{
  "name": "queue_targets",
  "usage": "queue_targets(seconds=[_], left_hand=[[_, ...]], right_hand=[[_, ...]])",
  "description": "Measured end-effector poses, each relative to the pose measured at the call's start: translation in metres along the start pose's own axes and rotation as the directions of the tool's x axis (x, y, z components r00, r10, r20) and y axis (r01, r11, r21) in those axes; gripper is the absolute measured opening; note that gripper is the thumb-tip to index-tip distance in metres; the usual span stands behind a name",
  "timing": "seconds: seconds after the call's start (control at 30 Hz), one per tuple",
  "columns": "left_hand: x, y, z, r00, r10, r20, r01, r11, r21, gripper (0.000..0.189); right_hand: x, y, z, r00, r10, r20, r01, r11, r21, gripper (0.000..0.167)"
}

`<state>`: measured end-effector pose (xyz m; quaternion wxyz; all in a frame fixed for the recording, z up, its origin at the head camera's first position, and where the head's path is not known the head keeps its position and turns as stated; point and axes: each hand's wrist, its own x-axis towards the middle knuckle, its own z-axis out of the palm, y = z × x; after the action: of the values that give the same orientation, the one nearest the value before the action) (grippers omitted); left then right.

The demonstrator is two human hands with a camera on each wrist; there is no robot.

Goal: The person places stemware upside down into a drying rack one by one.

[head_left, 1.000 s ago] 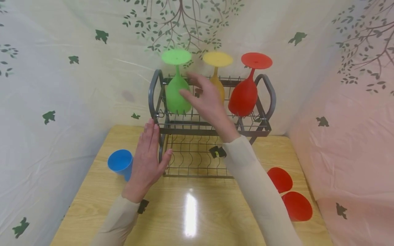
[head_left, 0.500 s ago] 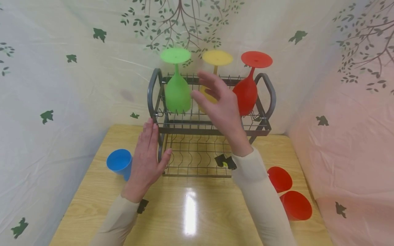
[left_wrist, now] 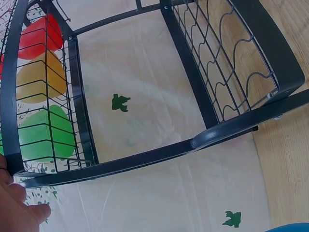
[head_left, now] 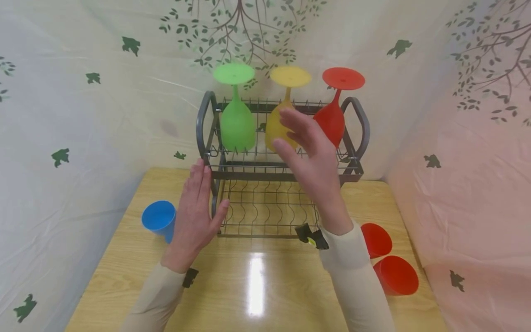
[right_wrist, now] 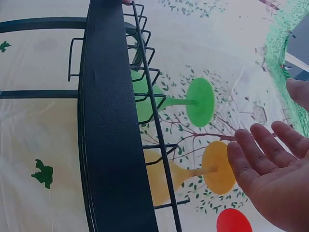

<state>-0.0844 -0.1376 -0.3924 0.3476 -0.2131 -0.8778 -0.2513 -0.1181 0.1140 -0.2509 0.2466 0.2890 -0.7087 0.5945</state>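
A two-tier dark dish rack stands at the back of the table. On its upper tier three goblets stand upside down in a row: green, yellow and red. My left hand lies flat with straight fingers against the rack's left front post; in the left wrist view the left hand shows at the rack's corner. Holding nothing, my right hand hovers in front of the yellow and red goblets, fingers loosely bent. The right wrist view shows that right hand apart from the goblet bases.
A blue cup stands on the table left of the rack. Two red cups are at the right, the nearer partly beside my sleeve. Bare wire slots form the lower tier. Patterned cloth hangs behind.
My right hand has drawn away from beside the green goblet, moving right and toward me, and more of the yellow goblet shows. The left hand stays on the rack's post.
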Motion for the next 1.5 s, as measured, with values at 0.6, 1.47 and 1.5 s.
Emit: queue_targets(seconds=[0.6, 1.47, 1.5], left_hand=[[-0.001, -0.003, 0.003, 0.999, 0.009, -0.051, -0.010, 1.000, -0.020, 0.078], [-0.024, -0.008, -0.009, 0.979, 0.083, -0.188, -0.090, 0.996, -0.026, 0.063], [-0.026, -0.009, -0.010, 0.980, 0.081, -0.184, -0.087, 0.996, -0.022, 0.063]], right_hand=[[-0.043, -0.004, -0.011, 0.996, 0.074, -0.048, -0.074, 0.997, -0.003, 0.050], [-0.098, 0.022, -0.019, 0.991, 0.132, 0.019, -0.131, 0.990, -0.050, 0.056], [-0.100, 0.024, -0.019, 0.990, 0.140, 0.024, -0.138, 0.989, -0.052, 0.056]])
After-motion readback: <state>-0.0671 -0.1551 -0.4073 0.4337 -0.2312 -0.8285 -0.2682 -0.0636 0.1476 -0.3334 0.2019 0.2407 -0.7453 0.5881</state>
